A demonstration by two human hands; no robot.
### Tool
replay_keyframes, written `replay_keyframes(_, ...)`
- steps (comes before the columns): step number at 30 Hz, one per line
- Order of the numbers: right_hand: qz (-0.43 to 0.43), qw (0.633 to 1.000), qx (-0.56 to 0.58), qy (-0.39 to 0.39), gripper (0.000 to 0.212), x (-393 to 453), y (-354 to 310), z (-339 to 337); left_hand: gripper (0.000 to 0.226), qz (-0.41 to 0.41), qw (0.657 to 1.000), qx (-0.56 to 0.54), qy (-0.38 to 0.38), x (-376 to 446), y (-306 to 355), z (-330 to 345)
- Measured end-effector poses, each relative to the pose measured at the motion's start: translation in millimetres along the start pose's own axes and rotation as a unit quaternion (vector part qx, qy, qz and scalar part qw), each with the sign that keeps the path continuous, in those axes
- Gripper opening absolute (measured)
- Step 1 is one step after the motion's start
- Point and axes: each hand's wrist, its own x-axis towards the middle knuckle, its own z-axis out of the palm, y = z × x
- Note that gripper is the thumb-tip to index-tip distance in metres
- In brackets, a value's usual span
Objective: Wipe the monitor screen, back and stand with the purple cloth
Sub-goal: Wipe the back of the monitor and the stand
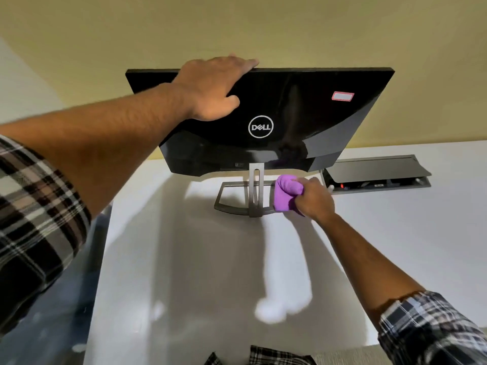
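The black monitor [290, 111] stands on the white table with its glossy back toward me; the screen faces away and is hidden. My left hand [213, 88] grips its top edge, fingers over the rim and thumb on the back. My right hand [313, 198] holds the bunched purple cloth [286, 193] against the right side of the grey stand [245, 198], whose frame-shaped base rests on the table.
The white table [184, 259] ends at a left edge, with blue floor beyond it. An open cable box [376, 175] with a raised lid is sunk into the tabletop right of the monitor. A yellow wall rises behind.
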Motion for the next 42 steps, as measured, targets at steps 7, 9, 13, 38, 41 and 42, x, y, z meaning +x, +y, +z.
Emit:
replay_keyframes(7, 0.060, 0.997, -0.011, -0.051, 0.054, -60.9, -15.6, 53.4, 0.078, -0.007, 1.000, -0.003, -0.014, -3.9, -0.6, -5.8)
replay_keyframes(9, 0.043, 0.998, 0.011, -0.038, 0.024, -86.1, -26.0, 55.0, 0.078, -0.004, 1.000, -0.002, -0.011, -9.9, -5.4, -4.6)
replay_keyframes(13, -0.034, 0.991, -0.006, 0.132, 0.031, -99.2, -32.4, 48.5, 0.078, 0.002, 1.000, 0.000, -0.002, -11.2, -7.0, -1.7)
replay_keyframes(38, 0.042, 0.998, 0.042, -0.031, 0.021, -88.5, -97.7, 76.0, 0.076, 0.004, 0.999, -0.023, -0.024, -28.1, 15.8, -4.1)
replay_keyframes(41, 0.057, 0.997, 0.024, -0.050, 0.022, -84.7, -94.9, 71.1, 0.076, 0.000, 0.999, -0.025, -0.029, -30.5, 16.9, -5.1)
replay_keyframes(42, 0.054, 0.997, 0.032, -0.047, 0.021, -82.9, -92.6, 72.1, 0.077, -0.002, 0.999, -0.025, -0.031, -30.5, 17.1, -5.6)
